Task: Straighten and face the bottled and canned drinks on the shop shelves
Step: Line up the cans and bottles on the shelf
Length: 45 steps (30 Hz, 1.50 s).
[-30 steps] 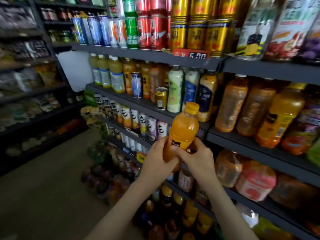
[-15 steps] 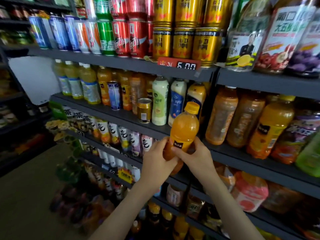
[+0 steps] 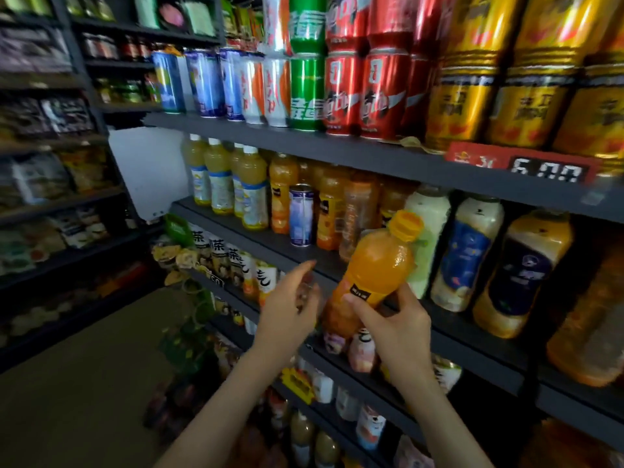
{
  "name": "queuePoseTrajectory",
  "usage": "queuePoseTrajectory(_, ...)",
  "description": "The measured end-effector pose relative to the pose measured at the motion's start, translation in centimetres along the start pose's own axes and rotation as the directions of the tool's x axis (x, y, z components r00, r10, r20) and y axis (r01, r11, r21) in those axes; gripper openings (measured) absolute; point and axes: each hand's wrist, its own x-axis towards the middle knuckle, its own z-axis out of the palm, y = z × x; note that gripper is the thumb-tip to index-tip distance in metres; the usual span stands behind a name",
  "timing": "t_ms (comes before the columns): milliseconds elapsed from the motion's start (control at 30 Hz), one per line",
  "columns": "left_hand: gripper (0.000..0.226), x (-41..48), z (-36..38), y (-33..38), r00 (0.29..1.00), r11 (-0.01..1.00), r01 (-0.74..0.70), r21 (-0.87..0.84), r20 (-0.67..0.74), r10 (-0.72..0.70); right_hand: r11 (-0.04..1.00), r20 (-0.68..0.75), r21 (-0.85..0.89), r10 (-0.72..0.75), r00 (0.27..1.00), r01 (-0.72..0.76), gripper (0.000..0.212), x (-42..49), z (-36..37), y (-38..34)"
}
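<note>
In the head view, your right hand (image 3: 391, 329) grips the lower body of an orange juice bottle (image 3: 374, 268). The fingers wrap behind it and the thumb lies across the front, just under the small dark label (image 3: 359, 295). Your left hand (image 3: 290, 305) hangs just beside the bottle without touching it, fingers loosely spread and holding nothing. The bottle is in the air in front of the middle shelf (image 3: 256, 244), tilted so its yellow cap (image 3: 405, 226) leans up and to the right, towards a pale white bottle (image 3: 429, 231) standing on that shelf. To do this step well, I judge you should bring the bottle upright before it goes in. Lower its base flat onto the shelf among the other orange bottles (image 3: 329, 211), then turn it so the dark label faces the aisle. Use the left hand to steady the neighbours: a blue-and-white can (image 3: 301, 216) stands close by near the front edge and would likely topple at a nudge. The bottle itself is clear plastic, full of bright orange drink, with a rounded, dimpled shoulder. Its smooth wall will probably slip if held lightly. The picture is blurred, so the label's print cannot be read.
</note>
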Motion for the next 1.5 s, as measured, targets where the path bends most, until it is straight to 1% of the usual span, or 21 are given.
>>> queuePoseTrajectory(67,0.046,3.3,-1.7,-2.7,0.997,0.991,0.056,0.124,-0.05,-0.05,1.0,-0.029,-0.011,-0.01,1.0,0.009,0.034,1.4,3.5,-0.2)
queuePoseTrajectory(100,0.049,4.9,-2.5,-3.9,0.998,0.986,0.044,0.161,-0.053,-0.036,1.0,-0.059,-0.017,-0.021,0.998,0.02,0.036,2.1,5.1,-0.3)
queuePoseTrajectory(233,0.057,11.6,-4.4,-6.9,0.99,0.963,-0.135,0.232,0.002,0.138,1.0,-0.228,-0.014,-0.023,0.973,0.02,0.038,4.7,10.8,-1.1)
queuePoseTrajectory(333,0.062,16.5,-4.2,-8.0,0.977,0.946,-0.213,0.246,0.068,0.202,0.999,-0.318,-0.028,0.009,0.948,-0.019,0.04,6.4,13.1,-1.2)
queuePoseTrajectory(433,0.057,19.6,-3.1,-8.9,0.961,0.934,-0.268,0.235,0.127,0.244,0.995,-0.386,-0.081,0.019,0.922,-0.055,0.041,7.6,14.3,-0.9)
queuePoseTrajectory(533,0.05,20.4,-2.1,-9.4,0.962,0.948,-0.255,0.193,0.149,0.229,0.989,-0.428,-0.113,0.039,0.903,-0.097,0.037,8.2,14.8,-0.7)
queuePoseTrajectory(600,0.045,20.3,-1.7,-9.3,0.964,0.955,-0.254,0.154,0.124,0.236,0.983,-0.44,-0.133,0.054,0.897,-0.124,0.036,8.5,15.1,-0.4)
queuePoseTrajectory(767,0.037,18.6,-2.7,-9.6,0.981,0.981,-0.191,-0.046,0.016,0.192,0.962,-0.45,-0.217,0.053,0.892,-0.167,0.051,9.2,16.1,0.7)
queuePoseTrajectory(867,0.049,17.4,-4.6,-10.9,0.988,0.965,-0.151,-0.216,-0.053,0.143,0.934,-0.409,-0.313,0.03,0.912,-0.171,0.065,10.6,17.3,1.3)
queuePoseTrajectory(1000,0.06,17.1,-7.8,-11.7,0.99,0.945,-0.079,-0.318,-0.137,0.036,0.895,-0.358,-0.425,-0.027,0.933,-0.137,0.059,13.0,19.4,1.4)
queuePoseTrajectory(1067,0.063,17.3,-9.4,-11.7,0.986,0.936,-0.047,-0.348,-0.168,-0.013,0.895,-0.34,-0.426,-0.024,0.94,-0.132,0.064,14.2,20.4,1.4)
queuePoseTrajectory(1133,0.066,17.4,-10.8,-11.7,0.984,0.928,0.002,-0.372,-0.163,-0.067,0.892,-0.323,-0.438,-0.041,0.945,-0.111,0.07,14.9,21.2,1.4)
queuePoseTrajectory(1233,0.065,17.5,-12.5,-12.3,0.983,0.922,0.046,-0.384,-0.149,-0.111,0.865,-0.295,-0.495,-0.08,0.952,-0.08,0.075,15.4,22.1,1.7)
queuePoseTrajectory(1333,0.063,17.9,-13.9,-13.2,0.984,0.925,0.049,-0.377,-0.138,-0.109,0.753,-0.305,-0.652,-0.159,0.939,-0.084,0.08,15.8,22.7,2.0)
queuePoseTrajectory(1367,0.062,18.2,-14.4,-13.5,0.988,0.926,0.049,-0.375,-0.119,-0.1,0.725,-0.32,-0.681,-0.172,0.932,-0.1,0.08,16.0,22.9,2.0)
queuePoseTrajectory(1400,0.06,18.7,-14.9,-13.9,0.991,0.926,0.049,-0.375,-0.094,-0.091,0.719,-0.342,-0.684,-0.16,0.926,-0.128,0.08,16.0,23.2,1.7)
queuePoseTrajectory(1467,0.057,19.9,-16.0,-14.6,0.997,0.918,0.061,-0.392,-0.025,-0.077,0.735,-0.392,-0.658,-0.149,0.908,-0.164,0.083,15.7,23.8,1.4)
queuePoseTrajectory(1500,0.059,20.7,-16.6,-14.9,0.997,0.91,0.07,-0.409,0.016,-0.069,0.738,-0.414,-0.657,-0.182,0.892,-0.154,0.085,15.5,24.2,1.4)
